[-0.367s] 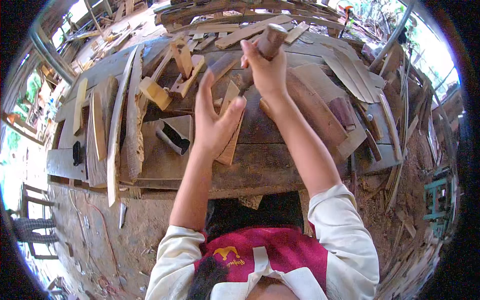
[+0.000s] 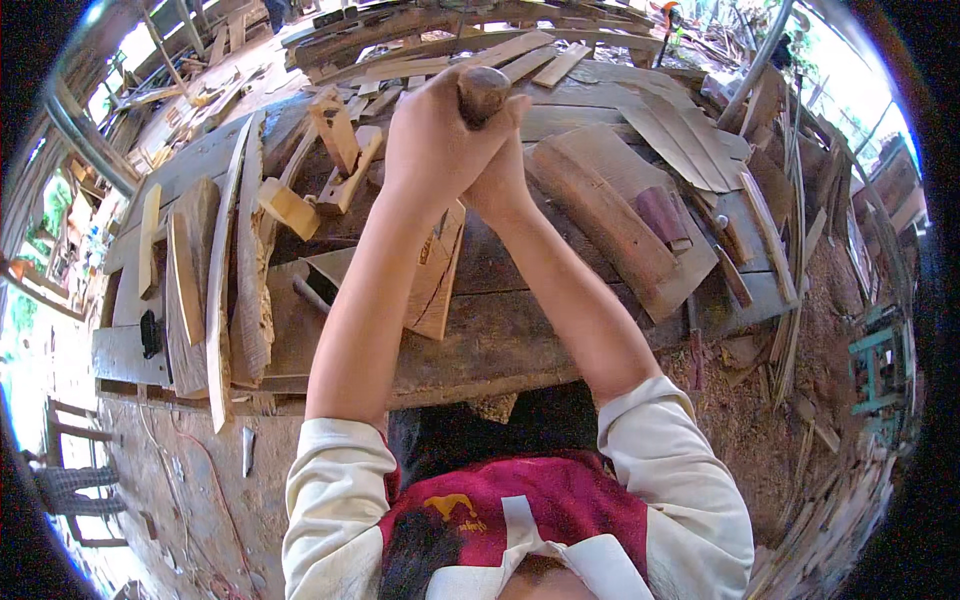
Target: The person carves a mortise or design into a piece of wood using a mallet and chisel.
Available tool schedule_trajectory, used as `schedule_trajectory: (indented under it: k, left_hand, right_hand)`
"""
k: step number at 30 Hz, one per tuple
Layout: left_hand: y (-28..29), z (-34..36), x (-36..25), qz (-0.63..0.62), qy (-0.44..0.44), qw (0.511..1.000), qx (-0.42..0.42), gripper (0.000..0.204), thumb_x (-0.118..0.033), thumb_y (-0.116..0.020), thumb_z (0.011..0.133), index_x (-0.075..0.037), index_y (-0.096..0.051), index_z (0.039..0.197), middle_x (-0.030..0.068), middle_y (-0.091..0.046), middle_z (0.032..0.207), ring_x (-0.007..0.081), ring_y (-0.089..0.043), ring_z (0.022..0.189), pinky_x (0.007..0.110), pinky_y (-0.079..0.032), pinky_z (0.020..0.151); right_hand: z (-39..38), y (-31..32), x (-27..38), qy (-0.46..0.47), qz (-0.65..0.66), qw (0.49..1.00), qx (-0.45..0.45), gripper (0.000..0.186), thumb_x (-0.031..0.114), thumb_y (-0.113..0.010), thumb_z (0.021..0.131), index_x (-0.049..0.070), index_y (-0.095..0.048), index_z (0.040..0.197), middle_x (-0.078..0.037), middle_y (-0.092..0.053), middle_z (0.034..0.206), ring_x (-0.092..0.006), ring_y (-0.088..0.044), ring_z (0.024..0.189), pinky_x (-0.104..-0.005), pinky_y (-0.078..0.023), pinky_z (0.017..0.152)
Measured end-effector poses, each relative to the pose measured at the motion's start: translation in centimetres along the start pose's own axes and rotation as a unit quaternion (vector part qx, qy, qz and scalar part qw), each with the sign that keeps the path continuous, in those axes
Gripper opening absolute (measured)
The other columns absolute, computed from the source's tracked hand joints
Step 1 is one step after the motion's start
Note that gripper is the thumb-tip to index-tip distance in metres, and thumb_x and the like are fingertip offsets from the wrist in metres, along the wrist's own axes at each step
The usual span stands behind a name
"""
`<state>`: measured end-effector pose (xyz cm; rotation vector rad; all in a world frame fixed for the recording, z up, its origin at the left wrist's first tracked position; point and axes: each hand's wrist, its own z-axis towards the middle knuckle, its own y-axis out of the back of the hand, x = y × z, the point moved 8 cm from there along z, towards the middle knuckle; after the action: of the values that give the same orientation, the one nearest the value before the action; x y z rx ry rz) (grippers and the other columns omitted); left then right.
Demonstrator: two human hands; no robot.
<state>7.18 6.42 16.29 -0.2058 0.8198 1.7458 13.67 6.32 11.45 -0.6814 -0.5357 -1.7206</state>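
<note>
Both hands are wrapped round a tool with a thick, round wooden handle (image 2: 483,88), held upright over the workbench. My left hand (image 2: 425,140) is closed round the upper handle, overlapping my right hand. Closed below and beside it is my right hand (image 2: 502,185), its fingers mostly hidden. Only the handle's rounded end shows; my hands cover the tool's lower part. Under my wrists lies a light wooden board (image 2: 438,290) with a dark crack-like line, partly covered by my left forearm.
Left on the workbench (image 2: 490,335) are long wooden strips (image 2: 228,270), a wooden block (image 2: 289,207) and an upright-piece assembly (image 2: 338,135). A broad brown board (image 2: 605,215), a dark reddish roll (image 2: 663,218) and thin sheets (image 2: 685,145) lie right. Timber (image 2: 440,40) is stacked behind.
My left hand, open before, has closed round the tool together with my right hand. The tool and right hand have shifted left, and the handle stands more upright.
</note>
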Motion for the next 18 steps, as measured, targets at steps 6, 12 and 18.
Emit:
schedule_trajectory:
  k: [6,12,18]
  left_hand:
    - [0.1,-0.4,2.2,-0.085,0.054,0.994,-0.049,0.031,-0.031,-0.069,0.072,-0.002,-0.061,0.078,0.0076,-0.061,0.066,0.0179,-0.057,0.06,0.03,-0.046,0.06]
    - [0.3,-2.5,2.0,-0.222,0.097,0.97,-0.031,0.019,-0.016,-0.067,0.076,-0.001,-0.056,0.08,-0.0004,-0.054,0.062,0.0059,-0.046,0.058,0.022,-0.04,0.054]
    - [1.0,-2.6,1.8,-0.244,0.072,0.967,-0.033,0.017,-0.016,-0.065,0.082,-0.004,-0.054,0.076,0.0013,-0.057,0.063,0.0088,-0.056,0.054,0.021,-0.043,0.054]
  right_hand:
    - [-3.4,-0.6,-5.7,-0.081,0.196,0.977,0.031,0.045,0.018,-0.071,0.074,0.003,-0.047,0.109,-0.007,-0.055,0.102,-0.0205,-0.054,0.095,-0.0356,-0.042,0.088]
    - [-6.7,9.0,-5.7,-0.069,-0.219,0.973,-0.027,0.031,0.024,-0.072,0.073,0.007,-0.057,0.094,-0.007,-0.058,0.103,-0.018,-0.055,0.096,-0.0313,-0.046,0.076]
    - [-8.0,20.9,-6.4,-0.107,-0.505,0.855,-0.053,0.053,0.04,-0.07,0.071,0.007,-0.053,0.109,-0.012,-0.056,0.112,-0.0303,-0.052,0.105,-0.0441,-0.041,0.089]
